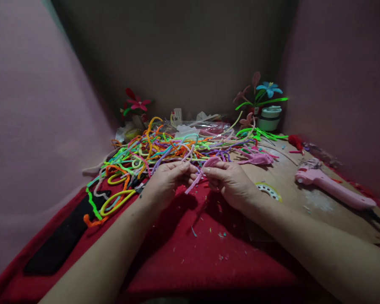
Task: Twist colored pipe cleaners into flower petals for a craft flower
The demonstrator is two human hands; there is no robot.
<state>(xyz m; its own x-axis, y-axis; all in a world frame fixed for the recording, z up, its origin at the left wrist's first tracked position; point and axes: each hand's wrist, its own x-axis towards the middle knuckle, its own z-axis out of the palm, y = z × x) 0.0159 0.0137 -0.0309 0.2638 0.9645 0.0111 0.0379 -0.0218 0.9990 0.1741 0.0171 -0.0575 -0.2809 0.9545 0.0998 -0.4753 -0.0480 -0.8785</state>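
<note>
Over the red cloth, my right hand [232,181] is closed in a pinch on a pink pipe cleaner [194,183]. Its upper part looks folded into a petal-like loop, and its loose end slants down between my hands. My left hand [167,179] is closed too, thumb against fingers, at a pale lilac pipe cleaner [190,153] that sticks up from its fingertips. Whether this joins the pink piece I cannot tell. Just beyond both hands lies a tangled heap of colourful pipe cleaners [164,145]. Pink bundled pipe cleaners [258,158] lie beyond my right hand.
Yellow-handled scissors [118,200] and a black flat object [58,234] lie at left. On the brown board [283,223] at right are a pink glue gun [335,185] and a yellow-rimmed roll [269,191]. Pipe-cleaner flowers [269,88] and a mint pot [270,118] stand behind.
</note>
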